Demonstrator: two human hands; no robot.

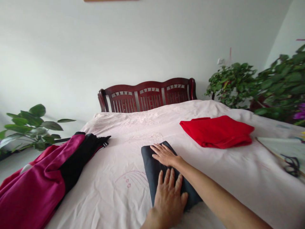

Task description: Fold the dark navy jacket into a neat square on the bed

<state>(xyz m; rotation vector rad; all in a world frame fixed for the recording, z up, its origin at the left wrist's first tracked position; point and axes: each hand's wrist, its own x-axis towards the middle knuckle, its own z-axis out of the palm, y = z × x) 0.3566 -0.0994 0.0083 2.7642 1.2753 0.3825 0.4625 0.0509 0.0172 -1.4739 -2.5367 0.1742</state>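
A dark blue-grey folded garment [150, 171] lies flat on the pale pink bed cover [114, 197]; its exact kind cannot be made out. On its near part rests my left hand [169, 195], palm down with the fingers spread. My right hand [164, 155] reaches across from the right and presses flat on the far part, fingers stretched out. Neither hand grips the cloth. To the right of them sits a folded red garment [218, 132].
Magenta and black clothes [40, 184] drape over the bed's left side. A dark wooden slatted back [149, 95] stands beyond the bed. Leafy plants [234, 82] crowd the right, and another plant [33, 125] is at left. Black glasses [292, 165] lie on a surface at right.
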